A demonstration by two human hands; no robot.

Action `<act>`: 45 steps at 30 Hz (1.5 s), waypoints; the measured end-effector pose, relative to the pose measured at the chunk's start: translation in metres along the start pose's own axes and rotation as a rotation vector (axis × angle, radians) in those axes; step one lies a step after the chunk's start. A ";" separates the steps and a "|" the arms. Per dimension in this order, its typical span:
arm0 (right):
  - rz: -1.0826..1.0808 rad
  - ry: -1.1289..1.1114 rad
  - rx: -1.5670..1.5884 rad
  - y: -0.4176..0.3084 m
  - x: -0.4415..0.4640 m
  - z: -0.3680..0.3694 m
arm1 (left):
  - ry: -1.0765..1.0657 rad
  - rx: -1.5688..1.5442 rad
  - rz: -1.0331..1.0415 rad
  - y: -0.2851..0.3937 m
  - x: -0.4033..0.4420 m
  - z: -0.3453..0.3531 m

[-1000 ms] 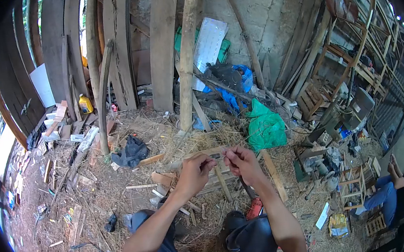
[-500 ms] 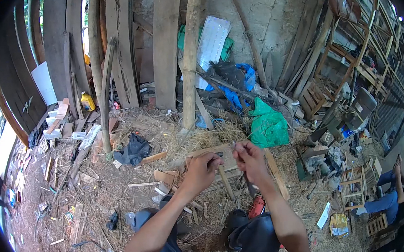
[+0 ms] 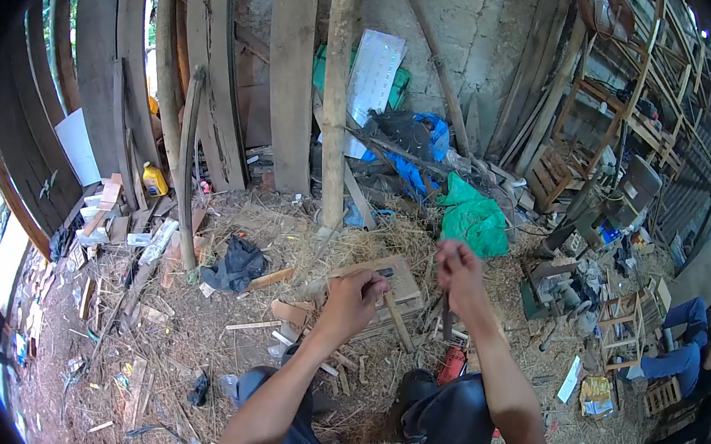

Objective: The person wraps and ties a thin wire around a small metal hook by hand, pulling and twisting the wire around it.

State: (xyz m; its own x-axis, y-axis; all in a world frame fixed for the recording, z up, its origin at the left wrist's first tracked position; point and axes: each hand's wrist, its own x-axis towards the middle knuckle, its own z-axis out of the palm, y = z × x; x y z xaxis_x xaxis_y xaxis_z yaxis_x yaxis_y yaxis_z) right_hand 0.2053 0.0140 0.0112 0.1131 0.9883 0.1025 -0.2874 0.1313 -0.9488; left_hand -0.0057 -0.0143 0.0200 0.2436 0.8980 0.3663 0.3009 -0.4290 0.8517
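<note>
My left hand (image 3: 353,299) is closed in a pinch in front of a wooden board; whatever its fingertips hold is too small or hidden to name. Just beyond it, a dark metal piece (image 3: 386,272) lies on the board (image 3: 404,284). A wooden stick (image 3: 399,325) slants down beside that hand, apparently resting against the board; I cannot tell whether the two are joined. To the right, my right hand (image 3: 462,280) is raised and closed, slightly blurred. A dark flat strip (image 3: 446,316) hangs down from it.
Between my feet and the board lies a red can-like object (image 3: 452,365). A green sack (image 3: 472,219) sits beyond my right hand, and a wooden post (image 3: 333,113) rises ahead. Wood scraps and straw cover the ground. Another person (image 3: 700,334) sits at far right.
My right hand has moved right and slightly up, away from my left hand, with the dark strip in it. My left hand has barely moved. The seated person's arm shifted.
</note>
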 end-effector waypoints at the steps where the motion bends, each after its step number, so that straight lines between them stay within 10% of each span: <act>1: 0.042 -0.028 -0.013 0.002 -0.003 0.004 | 0.012 0.013 0.031 -0.001 0.000 0.001; 5: 0.063 -0.253 -0.350 -0.001 -0.013 0.016 | -0.015 0.028 0.013 -0.005 0.002 0.001; 10: -0.025 0.010 -0.014 -0.010 -0.007 0.005 | -0.036 0.000 -0.013 -0.002 0.002 0.000; 12: 0.193 -0.404 -0.180 -0.007 -0.019 0.019 | 0.004 -0.004 0.053 -0.012 0.004 0.006; 16: 0.028 -0.049 -0.017 -0.009 0.000 -0.003 | -0.009 -0.020 0.066 -0.008 0.002 0.002; 36: 0.041 -0.070 -0.025 -0.012 -0.008 0.006 | -0.022 -0.016 0.015 -0.006 0.000 0.001; 38: 0.181 -0.342 -0.189 -0.007 -0.016 0.015 | -0.015 0.005 0.034 -0.010 0.002 0.002; 45: 0.092 -0.027 -0.009 -0.008 -0.002 -0.009 | 0.018 0.052 0.100 -0.015 0.003 -0.003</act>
State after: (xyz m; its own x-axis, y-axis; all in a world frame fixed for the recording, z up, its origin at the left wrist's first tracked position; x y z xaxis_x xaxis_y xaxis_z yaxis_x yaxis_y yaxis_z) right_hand 0.2158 0.0102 0.0155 0.0607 0.9979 0.0222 -0.2866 0.0387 -0.9573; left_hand -0.0120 -0.0053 0.0090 0.2579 0.8521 0.4555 0.3237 -0.5204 0.7902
